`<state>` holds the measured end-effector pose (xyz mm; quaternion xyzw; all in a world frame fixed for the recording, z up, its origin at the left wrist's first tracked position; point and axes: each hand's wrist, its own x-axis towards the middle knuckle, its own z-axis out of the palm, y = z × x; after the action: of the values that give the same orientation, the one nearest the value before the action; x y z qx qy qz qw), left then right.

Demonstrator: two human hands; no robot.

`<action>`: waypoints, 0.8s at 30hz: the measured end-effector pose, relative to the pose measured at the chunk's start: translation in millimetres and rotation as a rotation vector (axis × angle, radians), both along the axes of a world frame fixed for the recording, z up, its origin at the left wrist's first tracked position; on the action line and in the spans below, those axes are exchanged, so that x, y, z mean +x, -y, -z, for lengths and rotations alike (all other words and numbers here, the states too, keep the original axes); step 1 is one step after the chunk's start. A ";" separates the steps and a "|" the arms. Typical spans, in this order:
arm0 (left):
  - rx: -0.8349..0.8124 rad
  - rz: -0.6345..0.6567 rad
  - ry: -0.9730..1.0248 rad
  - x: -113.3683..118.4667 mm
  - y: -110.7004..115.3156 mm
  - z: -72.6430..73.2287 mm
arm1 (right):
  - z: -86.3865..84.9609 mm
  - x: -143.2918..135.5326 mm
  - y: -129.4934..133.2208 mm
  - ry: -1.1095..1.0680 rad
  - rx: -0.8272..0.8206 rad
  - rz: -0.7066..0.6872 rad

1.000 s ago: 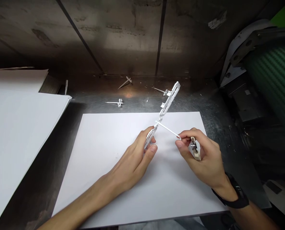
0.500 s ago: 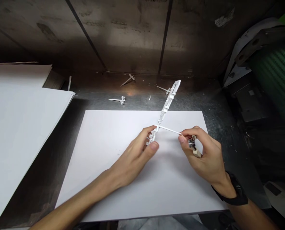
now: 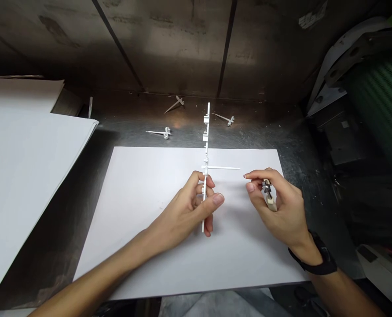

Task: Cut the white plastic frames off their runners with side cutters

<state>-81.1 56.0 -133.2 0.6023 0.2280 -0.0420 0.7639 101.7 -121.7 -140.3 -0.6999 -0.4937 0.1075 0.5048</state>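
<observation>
My left hand grips the lower part of a long, thin white plastic part, which stands nearly upright in view above a white sheet. From its middle a thin white rod sticks out to the right. My right hand is closed around a small tool with a metal head and pale handle. Its thumb and index finger are a little apart, just right of the rod's tip and not touching it. A tiny white bit shows at the index fingertip.
Three small white pointed pieces lie on the metal table behind the sheet. Large white sheets are stacked at left. Dark machinery with a green part stands at right.
The white part has turned from slanted to nearly upright, edge-on in view. My right fingers have come off the rod's tip and parted slightly.
</observation>
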 end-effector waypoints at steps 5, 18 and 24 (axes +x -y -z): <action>-0.030 0.030 0.029 -2.1 1.1 1.1 | 1.1 0.1 -2.1 0.008 0.019 0.010; -0.054 0.049 0.007 -3.0 1.1 0.2 | 0.4 0.1 -1.0 0.002 0.011 0.011; -0.045 0.031 0.052 -2.7 1.4 1.4 | -0.3 0.9 -2.6 0.029 0.013 0.020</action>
<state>-83.8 54.6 -134.6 0.5894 0.1977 -0.0435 0.7821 102.5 -119.0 -140.0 -0.7029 -0.4947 0.0894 0.5031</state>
